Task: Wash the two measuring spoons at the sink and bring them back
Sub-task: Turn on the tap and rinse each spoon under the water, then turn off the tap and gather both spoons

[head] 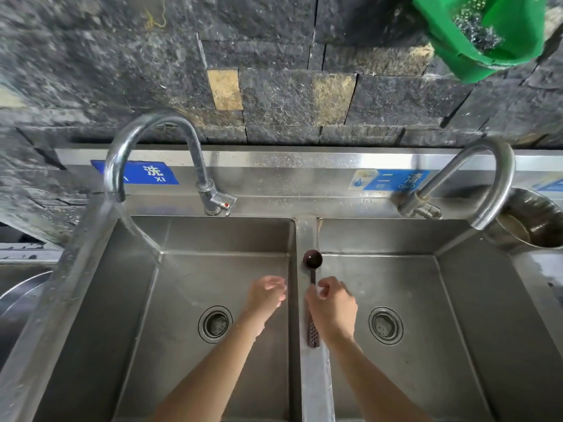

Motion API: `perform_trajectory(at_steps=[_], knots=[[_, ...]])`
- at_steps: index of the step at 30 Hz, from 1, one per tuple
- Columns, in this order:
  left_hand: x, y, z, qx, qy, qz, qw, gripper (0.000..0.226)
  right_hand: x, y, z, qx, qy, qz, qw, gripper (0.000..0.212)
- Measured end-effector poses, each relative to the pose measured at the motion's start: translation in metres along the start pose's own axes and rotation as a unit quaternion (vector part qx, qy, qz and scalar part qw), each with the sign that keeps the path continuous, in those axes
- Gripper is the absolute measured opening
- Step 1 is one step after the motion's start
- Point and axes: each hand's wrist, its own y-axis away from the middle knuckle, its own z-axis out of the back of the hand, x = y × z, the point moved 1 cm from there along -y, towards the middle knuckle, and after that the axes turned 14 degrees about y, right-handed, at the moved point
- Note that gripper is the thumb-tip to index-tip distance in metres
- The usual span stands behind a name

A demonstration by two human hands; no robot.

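Note:
A dark brown measuring spoon [313,259] lies along the steel divider [306,233] between the two sink basins, bowl pointing away from me. Its perforated handle end shows below my right hand. My right hand [333,310] rests over the handle, thumb and fingers pinched on it just behind the bowl. My left hand [266,295] hovers over the left basin [170,300] close to the divider, fingers loosely curled and holding nothing. I see only one spoon bowl; whether a second spoon lies under my hand I cannot tell.
The left faucet [146,129] arcs over the left basin, and water appears to stream from its spout. The right faucet [493,178] curves over the right basin [426,300]. A steel bowl [536,220] sits at the far right. A green bag [484,32] hangs on the stone wall.

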Motion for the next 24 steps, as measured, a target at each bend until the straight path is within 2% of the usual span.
perform_trajectory(at_steps=[2, 6, 8, 14, 16, 19, 22, 24], knots=[[-0.011, -0.010, 0.030, -0.016, 0.005, -0.005, 1.000, 0.026, 0.015, 0.001, -0.001, -0.025, -0.032, 0.000, 0.999, 0.006], [-0.049, -0.033, 0.095, -0.065, -0.004, -0.026, 0.998, 0.024, 0.055, 0.000, -0.011, -0.035, -0.074, 0.046, 0.996, 0.009], [-0.073, -0.046, 0.124, -0.079, -0.013, -0.050, 0.996, 0.022, 0.082, -0.002, -0.019, -0.017, -0.090, 0.062, 0.994, 0.007], [-0.133, -0.080, 0.175, -0.117, -0.040, -0.119, 0.985, 0.028, 0.175, -0.006, -0.036, 0.050, -0.132, 0.098, 0.985, 0.026], [-0.148, -0.086, 0.179, -0.104, -0.075, -0.142, 0.981, 0.036, 0.204, -0.007, -0.044, 0.061, -0.151, 0.101, 0.981, 0.028], [-0.161, -0.091, 0.182, -0.040, -0.100, -0.145, 0.984, 0.053, 0.232, -0.006, -0.056, 0.092, -0.179, 0.074, 0.977, 0.043], [-0.172, -0.091, 0.181, 0.015, -0.135, -0.167, 0.977, 0.057, 0.245, -0.001, -0.066, 0.096, -0.206, 0.034, 0.973, 0.058], [-0.175, -0.090, 0.176, 0.057, -0.152, -0.158, 0.974, 0.058, 0.248, 0.003, -0.070, 0.084, -0.208, 0.034, 0.974, 0.057]])
